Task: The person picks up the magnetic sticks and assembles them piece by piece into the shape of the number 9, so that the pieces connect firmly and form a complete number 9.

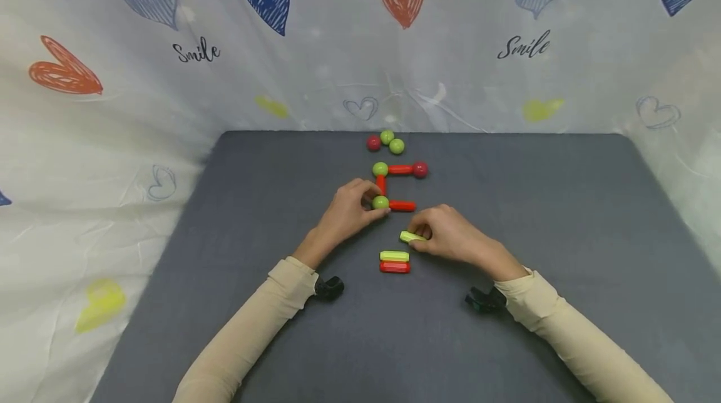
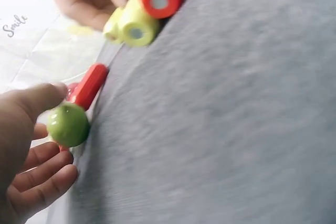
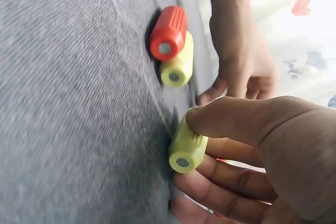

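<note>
My left hand (image 1: 348,208) holds a green ball (image 1: 380,203) between thumb and fingers; it is the near corner of a shape of magnetic rods and balls. From this ball one red rod (image 1: 402,206) points right, its far end bare. Another red rod (image 1: 381,184) runs back to a second green ball (image 1: 380,169), from which a third red rod leads right to a red ball (image 1: 420,169). Just right of the near side, my right hand (image 1: 453,235) pinches a yellow magnetic rod (image 3: 189,148) close over the table, its metal end disc showing.
Nearer me, a loose yellow rod (image 1: 394,256) and red rod (image 1: 395,267) lie side by side. Behind the shape sit a loose red ball (image 1: 373,143) and two green balls (image 1: 397,146). A heart-printed curtain (image 1: 327,65) hangs at the back edge of the grey table (image 1: 270,171).
</note>
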`<state>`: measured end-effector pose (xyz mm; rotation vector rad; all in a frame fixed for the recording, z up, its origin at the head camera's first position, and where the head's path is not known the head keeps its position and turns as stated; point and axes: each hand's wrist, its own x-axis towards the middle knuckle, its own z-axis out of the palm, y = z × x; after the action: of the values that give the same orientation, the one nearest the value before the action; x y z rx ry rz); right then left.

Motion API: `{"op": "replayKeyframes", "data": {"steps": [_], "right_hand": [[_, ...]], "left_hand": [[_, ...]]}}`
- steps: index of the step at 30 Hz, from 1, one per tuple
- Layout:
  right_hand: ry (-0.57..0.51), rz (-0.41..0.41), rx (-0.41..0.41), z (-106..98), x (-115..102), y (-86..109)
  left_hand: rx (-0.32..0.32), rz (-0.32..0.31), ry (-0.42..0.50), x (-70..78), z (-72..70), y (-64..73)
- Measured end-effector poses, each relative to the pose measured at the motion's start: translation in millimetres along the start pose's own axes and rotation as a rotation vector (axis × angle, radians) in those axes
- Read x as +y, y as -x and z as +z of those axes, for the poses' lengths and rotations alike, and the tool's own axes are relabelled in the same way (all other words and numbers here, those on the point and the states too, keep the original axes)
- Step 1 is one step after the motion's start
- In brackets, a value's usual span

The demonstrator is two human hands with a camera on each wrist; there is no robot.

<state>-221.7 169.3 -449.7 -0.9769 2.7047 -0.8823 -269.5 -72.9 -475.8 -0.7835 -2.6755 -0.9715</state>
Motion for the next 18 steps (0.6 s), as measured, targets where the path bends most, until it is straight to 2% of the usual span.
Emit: {"op": "replayKeyframes", "data": {"steps": [4, 7, 10, 13, 16, 18], "right_hand": [[-0.006, 0.012, 0.022, -2.7, 6.7, 5.2], [-0.004, 0.013, 0.033, -3.4, 10.9, 8.1], [-0.005, 0.015, 0.039, -3.3, 13.5, 9.6], [-0.004, 0.016, 0.04, -3.8, 14.2, 9.5], [-0.005, 0.023, 0.043, -4.4, 15.0, 10.5], [-0.003, 0.039, 0.041, -5.0, 15.2, 11.8]], "left_hand": [[0.017, -0.036, 0.012, -2.4, -7.9, -13.6], [0.003, -0.067, 0.004, -4.3, -14.2, -31.7], [-0.074, -0.105, -0.022, -6.8, -19.3, -53.2], [-0.185, -0.13, -0.062, -11.2, -22.7, -72.4], [-0.288, -0.138, -0.1, -13.8, -23.1, -86.6], [-0.334, -0.148, -0.107, -14.8, -22.8, -93.3]]}}
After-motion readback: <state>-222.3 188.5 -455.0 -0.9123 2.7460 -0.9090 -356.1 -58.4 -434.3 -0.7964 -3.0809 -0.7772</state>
